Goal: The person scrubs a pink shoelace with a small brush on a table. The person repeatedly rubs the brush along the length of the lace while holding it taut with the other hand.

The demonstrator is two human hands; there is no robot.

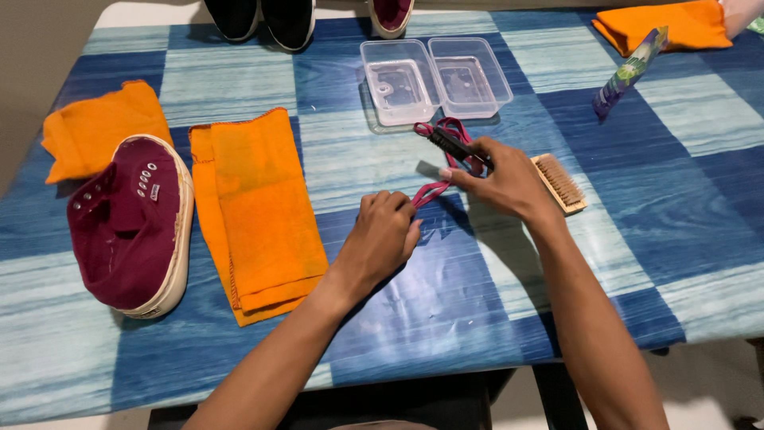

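Note:
My left hand (pixel 383 236) pinches one end of a maroon shoelace (pixel 436 188) against the table. My right hand (pixel 503 181) holds a small dark brush (pixel 447 144) together with the lace, which loops up toward the plastic tubs. A maroon sneaker (pixel 131 225) without its lace lies on its side at the left, well away from both hands. A wooden scrub brush (pixel 561 182) sits just right of my right hand.
Two clear plastic tubs (pixel 434 78) stand behind the hands. Orange cloths lie flat at centre-left (pixel 259 211), under the sneaker's far side (pixel 99 127) and at the back right (pixel 664 25). A purple packet (pixel 630 72) and more shoes (pixel 263 17) are at the far edge of the blue checked table (pixel 676 207).

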